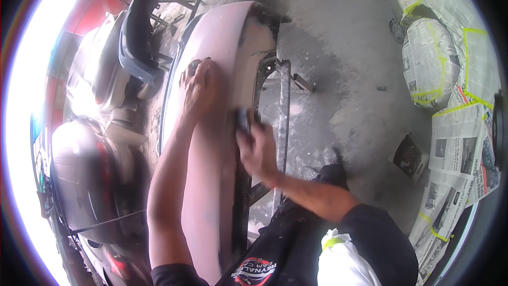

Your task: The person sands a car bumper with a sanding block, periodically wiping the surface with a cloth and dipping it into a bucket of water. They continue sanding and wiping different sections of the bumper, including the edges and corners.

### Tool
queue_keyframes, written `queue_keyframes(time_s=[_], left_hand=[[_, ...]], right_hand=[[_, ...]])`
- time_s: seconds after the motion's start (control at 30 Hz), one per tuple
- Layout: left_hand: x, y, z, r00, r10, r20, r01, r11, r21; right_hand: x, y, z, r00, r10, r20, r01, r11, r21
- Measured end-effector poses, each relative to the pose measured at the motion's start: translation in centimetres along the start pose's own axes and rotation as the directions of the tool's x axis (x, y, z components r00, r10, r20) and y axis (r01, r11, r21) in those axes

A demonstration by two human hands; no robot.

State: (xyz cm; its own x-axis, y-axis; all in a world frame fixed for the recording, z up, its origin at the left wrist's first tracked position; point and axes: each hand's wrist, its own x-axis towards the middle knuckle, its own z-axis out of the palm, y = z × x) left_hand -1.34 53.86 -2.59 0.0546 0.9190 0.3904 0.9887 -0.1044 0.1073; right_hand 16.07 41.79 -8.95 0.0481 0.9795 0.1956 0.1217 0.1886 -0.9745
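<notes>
A long car bumper (203, 169), coated in dull pink primer with greyish patches, stretches away in front of me on a stand. My right hand (257, 151) grips a dark sanding block (243, 120) against the bumper's right-hand face; both are smeared by motion. Farther up, my left hand (197, 90) lies on the pink top surface, fingers curled over a small dark thing (196, 64) that I cannot make out. Beside the right hand, an opening with a dark edge (259, 82) is cut into the bumper's side.
A metal stand (284, 127) carries the bumper. Another dark bumper (137, 32) rests at the upper left, above more car parts (84, 164). Newspaper-masked panels (457, 148) with yellow tape line the right. On the dusty concrete floor (354, 90) sits an open box (408, 158).
</notes>
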Motion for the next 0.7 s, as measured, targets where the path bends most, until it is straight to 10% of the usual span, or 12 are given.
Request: queue_keyframes(time_s=[0.07, 0.17, 0.2, 0.27, 0.47, 0.7], left_hand=[[-0.1, -0.3, 0.0, 0.999, -0.019, 0.038, 0.021, 0.999, -0.048], [0.0, -0.2, -0.5, 0.995, -0.03, 0.098, 0.039, 0.996, -0.082], [0.0, -0.6, -0.2, 0.996, -0.019, 0.087, 0.027, 0.995, -0.093], [-0.3, -1.6, 0.9, 0.997, 0.061, 0.038, -0.06, 0.997, -0.043], [0.1, 0.0, 0.0, 0.996, -0.032, 0.089, 0.03, 0.999, 0.019], [-0.4, 0.5, -0.1, 1.0, 0.013, 0.014, -0.013, 0.999, 0.03]], right_hand=[[10.5, -0.3, -1.6, 0.812, 0.413, 0.413, -0.454, 0.891, 0.001], [10.5, 7.1, 3.9, 0.942, 0.302, 0.15, -0.322, 0.937, 0.137], [7.7, 0.6, -0.5, 0.954, 0.236, 0.184, -0.24, 0.971, 0.002], [-2.3, 0.5, 0.2, 0.984, -0.162, -0.07, 0.172, 0.97, 0.173], [14.6, 3.0, 0.3, 0.844, 0.46, 0.275, -0.518, 0.83, 0.204], [-0.4, 0.9, 0.1, 0.991, 0.129, 0.027, -0.131, 0.984, 0.122]])
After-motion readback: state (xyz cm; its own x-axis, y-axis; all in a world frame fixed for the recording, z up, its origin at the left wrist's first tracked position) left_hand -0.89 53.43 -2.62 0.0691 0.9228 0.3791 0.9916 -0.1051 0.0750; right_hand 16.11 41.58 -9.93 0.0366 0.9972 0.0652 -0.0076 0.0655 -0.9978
